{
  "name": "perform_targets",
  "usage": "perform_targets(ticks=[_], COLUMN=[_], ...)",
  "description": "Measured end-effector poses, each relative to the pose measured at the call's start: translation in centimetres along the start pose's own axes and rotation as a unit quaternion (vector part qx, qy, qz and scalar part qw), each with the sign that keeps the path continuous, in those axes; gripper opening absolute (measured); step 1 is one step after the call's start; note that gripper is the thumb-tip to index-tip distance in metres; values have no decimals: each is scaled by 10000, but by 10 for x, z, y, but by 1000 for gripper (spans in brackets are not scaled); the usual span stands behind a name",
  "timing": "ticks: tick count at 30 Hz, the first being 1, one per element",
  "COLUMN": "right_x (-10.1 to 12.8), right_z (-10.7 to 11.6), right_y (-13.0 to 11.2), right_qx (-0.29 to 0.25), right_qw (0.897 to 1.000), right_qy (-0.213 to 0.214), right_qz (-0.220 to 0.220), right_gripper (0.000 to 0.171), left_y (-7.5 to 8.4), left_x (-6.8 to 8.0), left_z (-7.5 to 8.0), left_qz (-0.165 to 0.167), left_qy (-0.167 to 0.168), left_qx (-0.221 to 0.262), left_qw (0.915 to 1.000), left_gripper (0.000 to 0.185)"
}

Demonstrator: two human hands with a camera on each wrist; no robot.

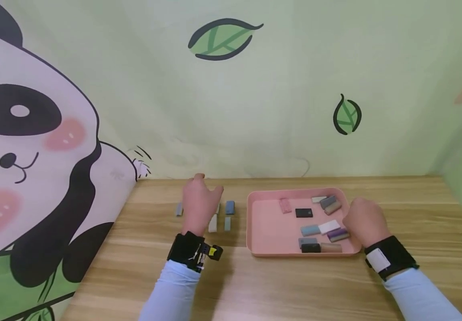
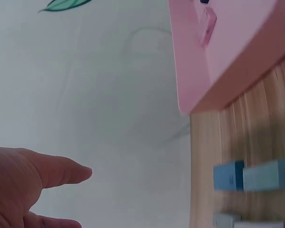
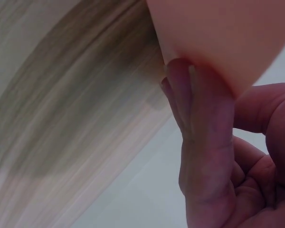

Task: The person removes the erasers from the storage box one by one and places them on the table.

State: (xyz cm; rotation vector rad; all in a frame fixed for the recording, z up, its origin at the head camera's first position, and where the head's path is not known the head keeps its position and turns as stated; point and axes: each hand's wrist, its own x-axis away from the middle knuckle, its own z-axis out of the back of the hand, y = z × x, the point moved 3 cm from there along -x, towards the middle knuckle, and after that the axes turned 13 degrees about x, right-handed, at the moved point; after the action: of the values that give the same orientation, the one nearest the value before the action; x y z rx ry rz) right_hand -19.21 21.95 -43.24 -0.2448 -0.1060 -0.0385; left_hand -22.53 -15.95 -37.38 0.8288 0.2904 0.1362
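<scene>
Your left hand (image 1: 199, 203) hovers over a small group of rectangular blocks on the wooden table (image 1: 279, 285), at about 9 o'clock from the shallow pink plastic tray (image 1: 255, 223); its fingers are spread and relaxed, and the left wrist view shows them straight and holding nothing. Just at 3 o'clock of that hand lie a dark blue block (image 1: 229, 207) and, at its 6 o'clock, a pale blue-grey block (image 1: 227, 223); a whitish block (image 1: 212, 223) sits beside them and a grey block (image 1: 179, 209) lies at the hand's 9 o'clock. Your right hand (image 1: 365, 223) rests against the tray's right edge, at 3 o'clock of it, fingers curled with the thumb pressed on the rim in the right wrist view. Inside the tray lie about 10 small blocks, among them a black one (image 1: 303, 213) near the centre and a pink one (image 1: 285, 205) at its 10 o'clock.
</scene>
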Motion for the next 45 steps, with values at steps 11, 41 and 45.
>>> perform_targets(ticks=[11,41,45], right_x=[-2,-2,-2], right_z=[-4,2,0], right_y=[5,0,0], right_qx=[-27,7,30], right_qw=[9999,9998,9999], right_qy=[-92,152,81], right_qz=[-132,-96,-124], right_gripper=[14,15,15], left_y=[43,80,79], left_x=[12,30,33], left_z=[-64,-179,-179], left_qz=[-298,55,180], left_qy=[-576,-1859,-1918], left_qx=[-241,-1752,-1814], left_qw=[9976,9668,9643], left_gripper=[62,16,11])
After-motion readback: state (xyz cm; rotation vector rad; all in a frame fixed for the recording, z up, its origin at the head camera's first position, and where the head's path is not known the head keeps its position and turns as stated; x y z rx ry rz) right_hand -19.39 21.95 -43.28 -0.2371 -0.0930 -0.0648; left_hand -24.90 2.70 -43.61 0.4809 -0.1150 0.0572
